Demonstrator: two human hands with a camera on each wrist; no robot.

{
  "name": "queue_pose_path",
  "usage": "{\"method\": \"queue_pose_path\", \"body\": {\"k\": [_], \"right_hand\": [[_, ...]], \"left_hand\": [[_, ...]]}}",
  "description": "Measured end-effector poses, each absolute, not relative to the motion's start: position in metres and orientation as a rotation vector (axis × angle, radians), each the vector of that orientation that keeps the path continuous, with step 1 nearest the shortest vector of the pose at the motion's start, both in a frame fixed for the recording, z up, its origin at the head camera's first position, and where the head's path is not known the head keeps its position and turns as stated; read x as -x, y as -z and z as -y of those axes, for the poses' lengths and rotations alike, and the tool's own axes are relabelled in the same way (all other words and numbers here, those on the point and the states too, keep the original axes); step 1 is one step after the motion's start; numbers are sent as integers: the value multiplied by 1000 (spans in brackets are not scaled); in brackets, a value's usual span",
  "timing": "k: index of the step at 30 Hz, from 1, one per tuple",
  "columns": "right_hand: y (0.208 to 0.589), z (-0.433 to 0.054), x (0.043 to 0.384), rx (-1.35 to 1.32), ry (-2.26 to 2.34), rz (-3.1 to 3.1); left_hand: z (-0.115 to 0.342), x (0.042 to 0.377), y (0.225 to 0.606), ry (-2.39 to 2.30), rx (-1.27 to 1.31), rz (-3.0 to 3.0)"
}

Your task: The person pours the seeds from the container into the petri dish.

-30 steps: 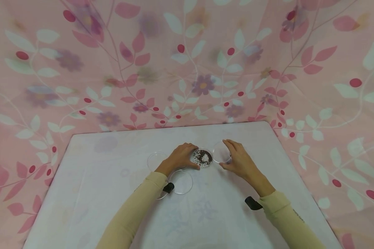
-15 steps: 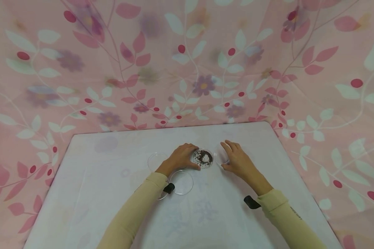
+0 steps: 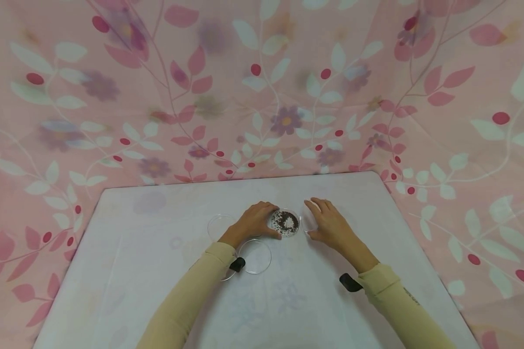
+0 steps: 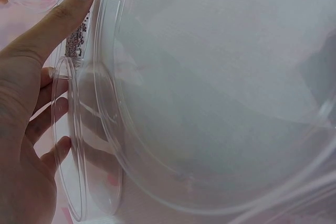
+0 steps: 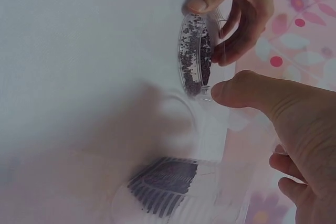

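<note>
My left hand grips the left side of a clear petri dish lying on the table. In the dish are dark granules around a pale bare patch. The left thumb presses on its near edge; the fingers reach round the far side. To its right, my right hand holds a clear round lid or dish half by its edge, thumb and fingers at opposite sides. This piece looks tilted and is close beside the filled dish; whether they touch cannot be told.
Several clear round dish pieces lie left of the filled dish: one near the left wrist, another behind the left forearm. Each wrist bears a black camera. Pink floral cloth hangs behind the white-covered table.
My right hand has shifted slightly left with the clear piece, which now appears narrower, more tilted. The left hand and the filled dish look still.
</note>
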State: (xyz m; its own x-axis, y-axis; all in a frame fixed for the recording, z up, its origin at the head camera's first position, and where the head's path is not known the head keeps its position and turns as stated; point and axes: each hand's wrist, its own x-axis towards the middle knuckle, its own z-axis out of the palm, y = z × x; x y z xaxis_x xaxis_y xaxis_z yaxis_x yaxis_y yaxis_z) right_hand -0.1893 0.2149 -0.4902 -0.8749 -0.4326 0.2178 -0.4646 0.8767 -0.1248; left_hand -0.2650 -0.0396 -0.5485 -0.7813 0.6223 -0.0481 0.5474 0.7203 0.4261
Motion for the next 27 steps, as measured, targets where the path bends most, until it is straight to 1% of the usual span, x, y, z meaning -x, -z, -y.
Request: {"method": "queue_pose_path", "body": {"k": [13, 27], "right_hand": [[486, -200, 200, -831, -351, 2836], [491, -181, 209, -937, -362, 2845]], "left_hand": [[39, 264, 546, -600, -929, -2734], [41, 267, 549, -600, -991, -2744]]}}
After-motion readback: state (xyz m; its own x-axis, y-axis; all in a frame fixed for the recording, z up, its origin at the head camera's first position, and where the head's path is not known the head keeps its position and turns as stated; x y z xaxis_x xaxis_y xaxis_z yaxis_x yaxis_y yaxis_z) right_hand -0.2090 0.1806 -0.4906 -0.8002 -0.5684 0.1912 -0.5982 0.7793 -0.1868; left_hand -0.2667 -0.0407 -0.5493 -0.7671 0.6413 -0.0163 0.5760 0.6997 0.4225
